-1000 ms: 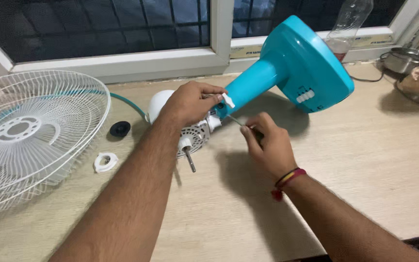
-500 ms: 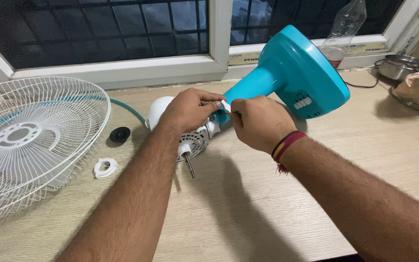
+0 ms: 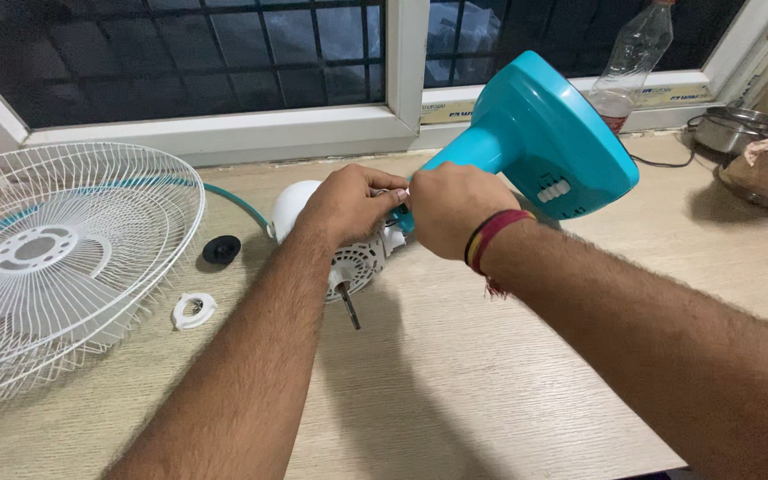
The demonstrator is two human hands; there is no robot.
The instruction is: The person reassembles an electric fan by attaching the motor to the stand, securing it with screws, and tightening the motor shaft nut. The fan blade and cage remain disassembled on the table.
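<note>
The left hand (image 3: pixel 348 203) is bracing the white vented fan motor (image 3: pixel 353 258) at the tabletop's (image 3: pixel 508 356) twelve o'clock; the right hand (image 3: pixel 451 209), grip pinched at the turquoise plastic stand's (image 3: pixel 544 133) neck joint, is hiding whatever it holds.

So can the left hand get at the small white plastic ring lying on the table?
Probably yes: the white plastic ring lies uncovered on the wooden table, beside the left hand's forearm.
</note>
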